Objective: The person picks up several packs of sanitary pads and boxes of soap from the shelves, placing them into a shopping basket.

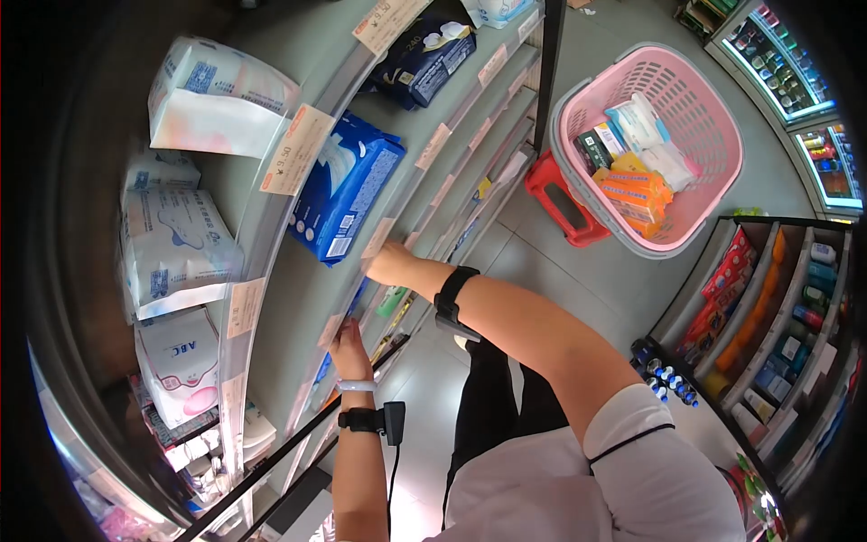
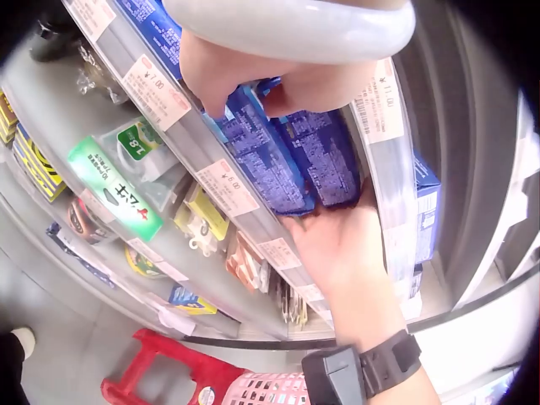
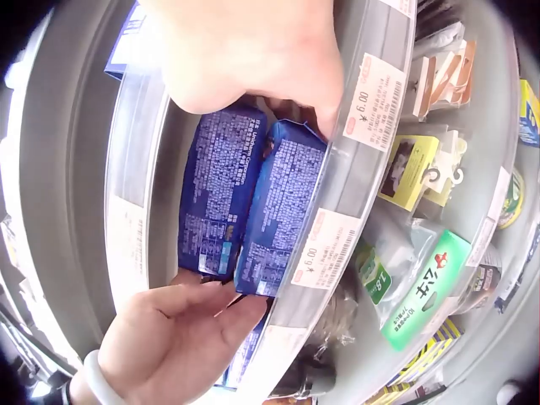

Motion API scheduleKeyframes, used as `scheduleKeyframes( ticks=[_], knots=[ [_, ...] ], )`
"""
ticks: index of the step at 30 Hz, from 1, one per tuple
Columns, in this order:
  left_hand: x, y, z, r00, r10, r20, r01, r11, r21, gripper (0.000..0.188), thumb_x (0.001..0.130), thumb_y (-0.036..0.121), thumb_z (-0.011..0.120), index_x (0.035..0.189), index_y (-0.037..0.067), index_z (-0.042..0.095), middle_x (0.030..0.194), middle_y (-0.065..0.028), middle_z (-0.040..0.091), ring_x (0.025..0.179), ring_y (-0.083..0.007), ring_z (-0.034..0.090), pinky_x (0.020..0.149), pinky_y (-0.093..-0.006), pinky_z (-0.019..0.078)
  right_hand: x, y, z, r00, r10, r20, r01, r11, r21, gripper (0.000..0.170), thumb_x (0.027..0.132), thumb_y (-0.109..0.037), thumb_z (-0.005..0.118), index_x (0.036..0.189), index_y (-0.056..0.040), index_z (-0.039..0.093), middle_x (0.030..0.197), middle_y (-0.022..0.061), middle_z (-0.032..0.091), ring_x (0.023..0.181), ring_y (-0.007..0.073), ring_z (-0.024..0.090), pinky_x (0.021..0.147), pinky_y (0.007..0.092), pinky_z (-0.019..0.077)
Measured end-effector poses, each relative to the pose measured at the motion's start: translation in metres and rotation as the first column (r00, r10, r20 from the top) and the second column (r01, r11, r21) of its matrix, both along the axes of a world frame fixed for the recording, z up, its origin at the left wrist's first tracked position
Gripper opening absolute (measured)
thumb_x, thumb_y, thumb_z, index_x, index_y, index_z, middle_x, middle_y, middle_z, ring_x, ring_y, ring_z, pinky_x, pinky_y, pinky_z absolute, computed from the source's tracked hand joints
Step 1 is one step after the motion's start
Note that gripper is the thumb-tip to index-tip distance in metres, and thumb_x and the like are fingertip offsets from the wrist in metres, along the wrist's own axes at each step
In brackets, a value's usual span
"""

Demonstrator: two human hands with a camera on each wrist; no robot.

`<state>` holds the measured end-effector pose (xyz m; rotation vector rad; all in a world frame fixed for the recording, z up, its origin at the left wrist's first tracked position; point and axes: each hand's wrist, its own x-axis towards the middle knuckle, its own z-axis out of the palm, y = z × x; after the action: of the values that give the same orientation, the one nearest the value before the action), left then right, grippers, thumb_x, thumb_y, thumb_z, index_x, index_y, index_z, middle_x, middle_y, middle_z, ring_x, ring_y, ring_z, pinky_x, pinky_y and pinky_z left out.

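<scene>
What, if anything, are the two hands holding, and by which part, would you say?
Two blue packs, by their opposite ends: the left hand at one, the right hand at the other.

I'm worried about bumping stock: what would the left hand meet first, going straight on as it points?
The left hand would meet the blue packs first; its fingertips seem to touch their near ends, though exact contact is hard to judge.

The basket (image 1: 718, 126) is pink with rows of slots, orange packs (image 1: 637, 194) inside it, a red frame (image 1: 571, 200) beside it. Left of it, twin packs (image 3: 283, 211) are deep blue with pale print; a navy pack (image 1: 423, 59) shows white shapes.
</scene>
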<state>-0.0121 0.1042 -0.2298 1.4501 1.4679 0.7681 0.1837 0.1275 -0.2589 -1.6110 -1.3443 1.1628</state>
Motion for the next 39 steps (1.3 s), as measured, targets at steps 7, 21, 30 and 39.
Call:
scheduleKeyframes(
  ticks=[7,21,30,39],
  knots=[
    [0.004,-0.003,0.007,0.965,0.121,0.233,-0.105,0.991,-0.082,0.018,0.086,0.007,0.049,0.086,-0.009,0.057,0.084,-0.0091,0.056,0.08,-0.0159,0.053,0.078,-0.0251,0.0444,-0.013,-0.003,-0.018,0.979,-0.203,0.031,0.176,0.908,0.379,0.026,0.081,-0.017,0.042,0.095,-0.0031,0.059,0.101,0.0206,0.059,0.096,0.0356,0.055,0.082,0.0429,0.0435],
    [-0.043,-0.076,0.044,0.972,-0.013,0.236,0.102,0.924,-0.369,0.056,0.087,0.005,0.042,0.139,0.009,0.021,0.137,-0.0195,0.03,0.121,-0.0287,0.04,0.1,-0.0357,0.0337,0.021,-0.039,0.024,0.932,-0.323,-0.162,0.344,0.931,0.122,0.033,0.088,-0.026,0.041,0.106,-0.0028,0.056,0.102,0.0223,0.058,0.097,0.0389,0.054,0.084,0.042,0.0428],
    [-0.092,-0.128,0.05,0.97,0.137,0.201,0.007,0.809,-0.588,0.03,0.086,0.007,0.048,0.116,0.003,0.049,0.109,-0.0127,0.056,0.1,-0.0212,0.056,0.087,-0.0302,0.045,0.024,-0.132,0.019,0.865,-0.467,-0.183,0.483,0.873,0.059,0.037,0.085,-0.03,0.055,0.106,-0.0001,0.056,0.094,0.0165,0.064,0.085,0.0263,0.062,0.075,0.0336,0.0476],
    [-0.016,-0.066,0.093,0.914,-0.054,0.402,0.203,0.918,-0.34,0.027,0.09,0.016,0.051,0.111,-0.001,0.052,0.103,-0.0131,0.06,0.094,-0.02,0.059,0.082,-0.0289,0.0486,0.064,-0.105,0.111,0.722,-0.668,-0.183,0.687,0.66,0.304,0.028,0.083,-0.023,0.054,0.098,0.0002,0.059,0.087,0.0141,0.064,0.078,0.0229,0.062,0.069,0.0319,0.0478]
  ],
)
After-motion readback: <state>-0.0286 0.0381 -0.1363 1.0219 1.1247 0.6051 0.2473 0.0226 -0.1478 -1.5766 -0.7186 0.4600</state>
